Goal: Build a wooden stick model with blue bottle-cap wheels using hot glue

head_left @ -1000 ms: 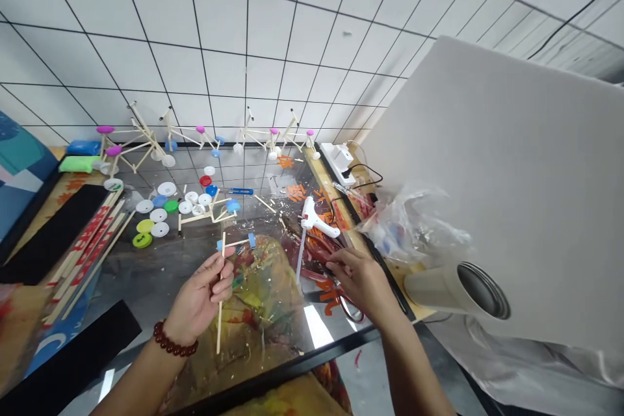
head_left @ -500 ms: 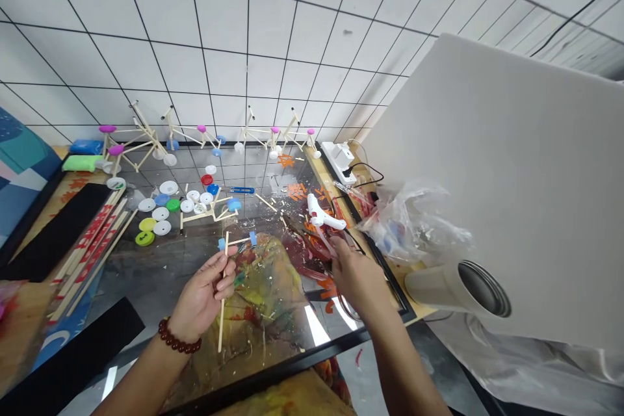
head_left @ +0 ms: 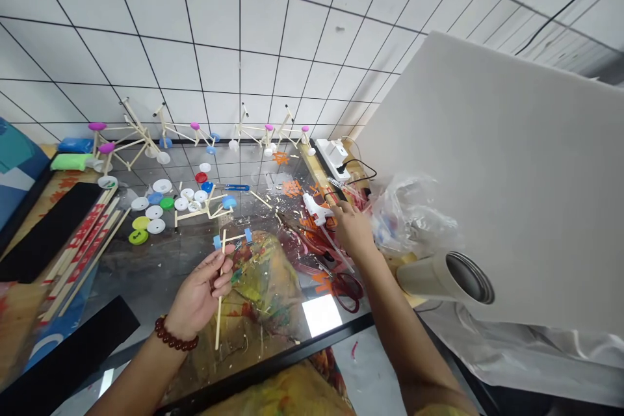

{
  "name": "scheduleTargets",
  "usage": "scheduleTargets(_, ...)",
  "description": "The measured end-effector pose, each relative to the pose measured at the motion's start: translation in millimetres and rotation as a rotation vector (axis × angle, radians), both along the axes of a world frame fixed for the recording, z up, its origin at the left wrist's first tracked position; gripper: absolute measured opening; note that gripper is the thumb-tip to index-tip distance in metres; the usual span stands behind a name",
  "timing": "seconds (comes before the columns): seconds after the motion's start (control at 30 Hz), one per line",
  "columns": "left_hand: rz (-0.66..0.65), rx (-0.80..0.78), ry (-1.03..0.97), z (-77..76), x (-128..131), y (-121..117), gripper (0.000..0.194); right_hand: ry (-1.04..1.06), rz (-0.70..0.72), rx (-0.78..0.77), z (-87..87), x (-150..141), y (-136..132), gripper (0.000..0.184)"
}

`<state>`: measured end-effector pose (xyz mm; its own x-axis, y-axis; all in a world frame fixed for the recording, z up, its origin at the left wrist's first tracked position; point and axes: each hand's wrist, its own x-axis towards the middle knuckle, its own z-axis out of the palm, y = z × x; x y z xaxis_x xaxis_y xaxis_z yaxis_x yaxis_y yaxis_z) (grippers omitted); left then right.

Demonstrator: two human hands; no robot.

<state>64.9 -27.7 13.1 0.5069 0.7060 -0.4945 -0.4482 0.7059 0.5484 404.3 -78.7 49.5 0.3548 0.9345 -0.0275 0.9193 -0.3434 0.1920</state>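
My left hand (head_left: pixel 207 283), with a beaded bracelet at the wrist, is closed on a thin wooden stick (head_left: pixel 219 318) held nearly upright. Near the stick's top a short wooden crosspiece (head_left: pixel 236 238) carries a blue cap at each end. My right hand (head_left: pixel 355 233) reaches to the handle end of a white hot glue gun (head_left: pixel 316 209). Its fingers look stretched out and partly hidden; whether they touch the handle is unclear. A translucent glue stick (head_left: pixel 338 250) sticks out of the gun's back, beside my right hand.
Bottle caps (head_left: pixel 156 226) and a small stick frame (head_left: pixel 207 208) lie at mid-left. Several stick models (head_left: pixel 141 136) stand along the tiled wall. A power strip (head_left: pixel 331 159), a plastic bag (head_left: pixel 414 214) and paper cups (head_left: pixel 439 276) are at right, scissors (head_left: pixel 347 291) in front.
My right hand has moved up and away from the glue stick to the gun's handle end, uncovering the glue stick and scissors. My left hand keeps its hold on the wooden stick.
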Motion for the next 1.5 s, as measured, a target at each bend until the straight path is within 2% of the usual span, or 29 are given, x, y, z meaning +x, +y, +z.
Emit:
scheduleTargets(0.07, 0.004, 0.003, 0.002, 0.2, 0, 0, 0.03, 0.022, 0.024, -0.038, -5.3, 9, 15, 0.051)
scheduleTargets(0.17, 0.02, -0.003, 0.001, 1.8, 1, 0, 0.03, 0.053, 0.052, -0.061, -7.4, 20, 25, 0.046)
scheduleTargets(0.27, 0.027, -0.015, -0.007, 4.6, 2, 0, 0.029, 0.086, 0.08, 0.02, 2.1, 30, 31, 0.036)
scheduleTargets(0.4, 0.017, -0.034, -0.017, 6.2, 3, -2, 0.029, 0.336, 0.114, 0.2, 20.8, 37, 51, 0.032)
scheduleTargets(0.47, 0.008, -0.033, -0.016, 5.4, 3, -2, 0.03, 0.437, 0.124, 0.211, 23.7, 35, 68, 0.033)
scheduleTargets(0.53, 0.005, -0.025, -0.015, 3.8, 4, -3, 0.031, 0.485, 0.13, 0.175, 19.3, 31, 85, 0.034)
scheduleTargets(0.67, 0.011, -0.009, -0.006, 0.7, 2, -1, 0.032, 0.486, 0.141, 0.11, -4.0, 21, 109, 0.032)
scheduleTargets(0.8, 0.02, -0.006, -0.009, 0.1, 1, -1, 0.033, 0.461, 0.139, 0.096, -22.2, 21, 113, 0.031)
scheduleTargets(0.9, 0.01, -0.015, -0.008, 2.1, 2, -2, 0.033, 0.443, 0.14, 0.099, -23.5, 24, 113, 0.031)
scheduleTargets(1.07, -0.016, -0.02, 0.011, 5.0, 4, -5, 0.033, 0.423, 0.119, 0.088, -7.5, 21, 99, 0.037)
scheduleTargets(1.13, -0.011, -0.019, 0.008, 5.3, 4, -4, 0.033, 0.391, 0.108, 0.089, 1.9, 13, 79, 0.037)
scheduleTargets(1.2, 0.004, -0.015, 0.005, 5.6, 3, -3, 0.032, 0.324, 0.135, 0.062, 9.4, 1, 50, 0.024)
scheduleTargets(1.23, 0.012, -0.011, 0.003, 5.8, 2, -2, 0.032, 0.314, 0.154, 0.036, 11.5, -6, 34, 0.023)
scheduleTargets(1.37, 0.025, 0.003, -0.021, 6.9, 1, -1, 0.032, 0.26, 0.238, -0.14, 8.9, -30, -12, 0.032)
scheduleTargets(1.43, 0.016, -0.001, -0.022, 7.4, 2, -2, 0.032, 0.23, 0.248, -0.153, 4.3, -34, -18, 0.034)
scheduleTargets(1.5, 0.006, -0.006, -0.005, 8.1, 4, -4, 0.032, 0.237, 0.26, -0.168, 0.7, -34, -15, 0.027)
